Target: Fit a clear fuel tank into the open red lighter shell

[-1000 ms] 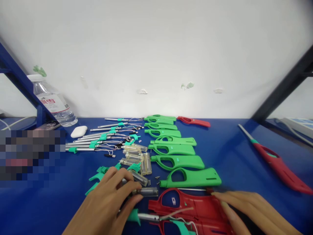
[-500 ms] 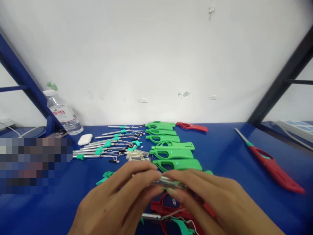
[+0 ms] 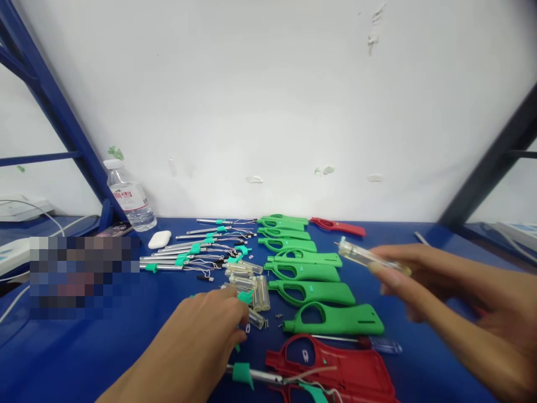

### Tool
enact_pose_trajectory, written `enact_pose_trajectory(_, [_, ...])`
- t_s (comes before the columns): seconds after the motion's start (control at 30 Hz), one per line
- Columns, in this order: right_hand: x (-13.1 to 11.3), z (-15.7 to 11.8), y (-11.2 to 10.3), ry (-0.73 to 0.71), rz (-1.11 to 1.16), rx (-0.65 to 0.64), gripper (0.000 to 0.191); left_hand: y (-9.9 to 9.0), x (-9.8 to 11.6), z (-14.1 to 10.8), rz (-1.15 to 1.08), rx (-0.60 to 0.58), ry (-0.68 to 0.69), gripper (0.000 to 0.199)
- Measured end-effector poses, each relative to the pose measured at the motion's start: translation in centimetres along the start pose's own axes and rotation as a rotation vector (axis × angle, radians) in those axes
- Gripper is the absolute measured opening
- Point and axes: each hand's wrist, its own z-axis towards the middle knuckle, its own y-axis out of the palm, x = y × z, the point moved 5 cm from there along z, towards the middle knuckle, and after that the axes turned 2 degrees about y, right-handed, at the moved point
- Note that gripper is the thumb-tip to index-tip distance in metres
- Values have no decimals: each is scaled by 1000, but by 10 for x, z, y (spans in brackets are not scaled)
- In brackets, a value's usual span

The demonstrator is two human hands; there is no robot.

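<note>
My right hand (image 3: 423, 285) pinches a clear fuel tank (image 3: 364, 257) between thumb and fingers, raised over the right side, with its thin metal tip pointing left. My left hand (image 3: 213, 319) is low over small parts, its fingers curled and partly hidden; what they grip, if anything, does not show. A teal plastic piece (image 3: 245, 297) is at its fingertips. Beside it lie several clear fuel tanks (image 3: 262, 294). Nearer me, an opened red lighter shell (image 3: 348, 366) lies by a metal lighter tube (image 3: 264, 376) with teal fittings and wires.
Several green lighter shells (image 3: 335, 319) form a column up the blue table. Metal tubes with wires (image 3: 168, 267) lie to the left. A screwdriver (image 3: 384, 345), a red lighter shell (image 3: 339, 226), a white case (image 3: 160, 239) and a water bottle (image 3: 132, 198) are around; a wall stands behind.
My hands have parted from around the clear tank. The right hand has carried it up and right; the left has dropped toward the small parts. The view has shifted.
</note>
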Motion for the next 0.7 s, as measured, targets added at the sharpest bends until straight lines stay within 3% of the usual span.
enact_pose_trajectory(0.1, [0, 2, 4, 24, 22, -58, 30, 5, -2, 3, 21, -2, -40, 23])
enact_pose_trajectory(0.3, [5, 1, 3, 41, 26, -10, 36, 14, 0, 9, 24, -50, -78, 23])
enact_pose_trajectory(0.53, [-1, 5, 9, -25, 45, -7, 29, 7, 18, 10, 91, -40, -107, 29])
enact_pose_trajectory(0.7, [-3, 6, 12, -63, 47, -11, 24, 9, 8, 9, 71, -65, -73, 29])
